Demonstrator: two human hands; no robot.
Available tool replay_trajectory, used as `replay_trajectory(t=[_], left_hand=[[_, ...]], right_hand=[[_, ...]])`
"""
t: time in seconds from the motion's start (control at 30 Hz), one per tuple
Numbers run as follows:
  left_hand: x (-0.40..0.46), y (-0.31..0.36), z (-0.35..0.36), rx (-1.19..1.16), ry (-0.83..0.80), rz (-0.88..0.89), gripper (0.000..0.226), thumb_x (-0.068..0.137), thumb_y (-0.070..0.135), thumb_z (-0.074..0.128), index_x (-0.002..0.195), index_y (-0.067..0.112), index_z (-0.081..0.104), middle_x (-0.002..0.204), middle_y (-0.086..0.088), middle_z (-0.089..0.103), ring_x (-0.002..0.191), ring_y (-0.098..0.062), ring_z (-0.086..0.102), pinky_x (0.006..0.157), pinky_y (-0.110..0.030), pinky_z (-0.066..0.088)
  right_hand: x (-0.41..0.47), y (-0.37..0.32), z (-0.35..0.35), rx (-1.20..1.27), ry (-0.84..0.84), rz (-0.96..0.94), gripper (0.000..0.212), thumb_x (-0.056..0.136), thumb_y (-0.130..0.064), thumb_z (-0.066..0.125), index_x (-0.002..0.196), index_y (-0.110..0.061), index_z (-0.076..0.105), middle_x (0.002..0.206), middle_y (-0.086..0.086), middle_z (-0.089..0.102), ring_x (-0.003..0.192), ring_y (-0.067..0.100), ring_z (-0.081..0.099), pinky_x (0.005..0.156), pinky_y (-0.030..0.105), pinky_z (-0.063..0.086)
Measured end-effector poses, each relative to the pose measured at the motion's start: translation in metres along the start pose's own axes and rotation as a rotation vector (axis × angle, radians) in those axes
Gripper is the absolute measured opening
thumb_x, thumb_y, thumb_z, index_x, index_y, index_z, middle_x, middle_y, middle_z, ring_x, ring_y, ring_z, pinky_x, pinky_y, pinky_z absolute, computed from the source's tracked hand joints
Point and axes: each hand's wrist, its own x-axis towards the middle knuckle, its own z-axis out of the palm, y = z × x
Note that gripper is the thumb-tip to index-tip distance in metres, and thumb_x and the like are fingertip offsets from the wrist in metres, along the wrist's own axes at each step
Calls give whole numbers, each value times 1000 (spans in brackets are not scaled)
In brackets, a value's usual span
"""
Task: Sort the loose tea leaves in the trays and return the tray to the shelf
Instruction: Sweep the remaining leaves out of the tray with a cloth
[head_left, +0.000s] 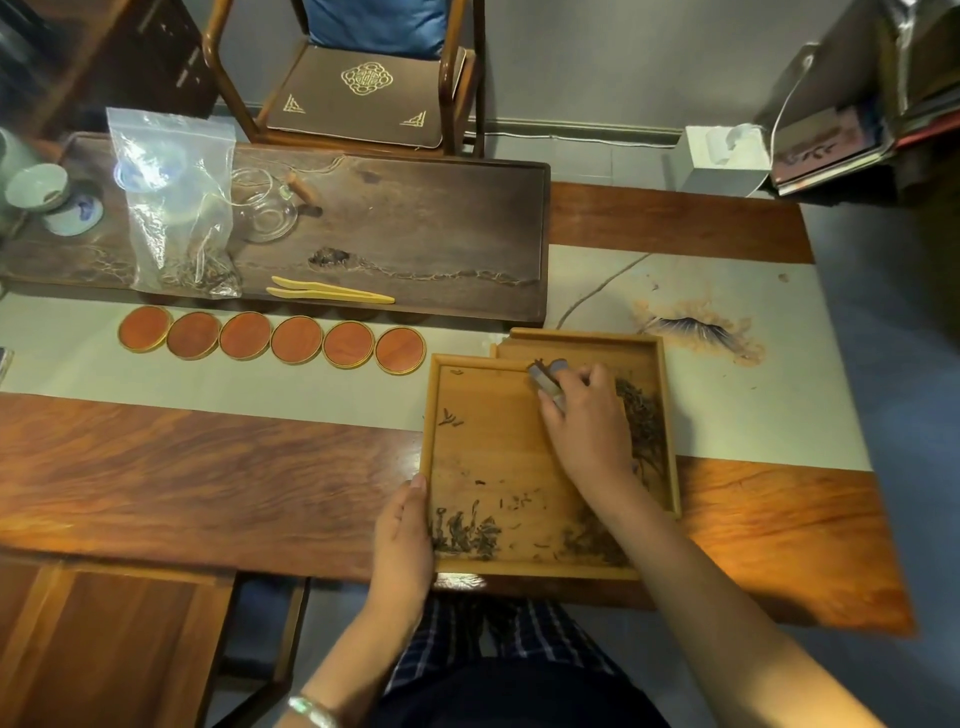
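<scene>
Head view, near to far. Left hand (402, 540) at 6 o'clock, fingers curled over the near tray's (519, 570) left rim, gripping it. Pale smooth wood, square, low-walled; wiry dark tea leaves (467, 535) in small clumps along its near edge, a few stray bits elsewhere. Right hand (587, 421) at 3 o'clock over the trays, pinching a small grey tool (545, 382), likely for picking leaves. Second tray (582, 338) tucked under the first, a dense leaf heap (644, 421) on its right side. Sorting seemingly midway; shelf return not begun. Glossy grained surface (208, 467), pale runner (311, 384). Farther at 10 o'clock, round red coasters (270, 340), bamboo tongs (327, 291), clear plastic bag (176, 202).
</scene>
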Motion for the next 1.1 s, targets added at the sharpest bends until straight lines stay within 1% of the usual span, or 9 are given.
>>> replay_trajectory(t=[0.13, 0.23, 0.33, 0.4, 0.47, 0.7, 0.83, 1.0, 1.1], left_hand=[[0, 0, 2, -6, -13, 11, 41, 104, 28, 34, 86, 25, 71, 86, 1, 75, 81, -8, 71, 66, -15, 52], [2, 0, 5, -4, 1, -7, 39, 104, 29, 35, 86, 20, 68, 82, 1, 75, 77, -9, 70, 61, -13, 51], [5, -1, 8, -21, -9, -19, 39, 104, 29, 35, 90, 13, 67, 84, -4, 75, 79, -14, 71, 62, -16, 53], [5, -1, 9, -26, -6, -12, 38, 104, 29, 36, 89, 14, 67, 84, -4, 74, 79, -15, 70, 63, -17, 53], [4, -1, 9, -27, -2, -2, 37, 104, 29, 37, 88, 17, 69, 86, -5, 75, 82, -15, 70, 65, -18, 52], [1, -1, 11, -25, -8, 2, 41, 104, 30, 37, 85, 27, 74, 90, -8, 75, 88, -21, 71, 76, -29, 52], [1, -3, 10, -8, -1, 9, 46, 104, 33, 35, 81, 36, 75, 88, 0, 76, 85, -13, 71, 67, -17, 53], [5, -6, 6, -8, 19, -3, 46, 104, 37, 35, 80, 40, 74, 87, 1, 76, 83, -13, 72, 73, -30, 52], [5, -6, 7, -27, 14, -14, 46, 104, 37, 34, 82, 43, 74, 89, 3, 76, 84, -11, 72, 68, -24, 54]], right_hand=[[-1, 5, -9, 32, 22, 21, 30, 93, -29, 56, 119, -13, 59, 109, 7, 47, 88, 18, 53, 64, 22, 44], [-4, -22, -9, 83, 33, -95, 28, 93, -29, 57, 117, -15, 60, 108, 4, 49, 82, 10, 48, 62, 14, 35], [-6, -55, 0, 117, -33, -193, 30, 94, -29, 55, 121, -16, 57, 112, 3, 47, 85, 11, 50, 62, 16, 42], [-4, -70, 8, 110, -52, -220, 31, 95, -28, 53, 123, -15, 55, 113, 4, 46, 88, 14, 51, 63, 18, 39], [1, -77, 14, 104, -67, -207, 32, 96, -28, 50, 125, -14, 53, 114, 5, 45, 90, 15, 51, 63, 19, 37], [7, -69, 25, 47, -100, -155, 31, 98, -28, 46, 124, -12, 51, 114, 7, 43, 92, 18, 51, 67, 25, 46], [7, -55, 20, 25, -89, -126, 31, 96, -27, 49, 124, -13, 53, 113, 7, 44, 88, 16, 50, 63, 21, 42], [8, -19, 5, -24, -70, -2, 34, 95, -28, 51, 126, -16, 52, 112, 5, 43, 87, 15, 48, 62, 23, 42], [7, -21, -1, 14, -41, -7, 34, 94, -28, 53, 125, -15, 53, 111, 5, 44, 85, 14, 47, 63, 22, 40]])
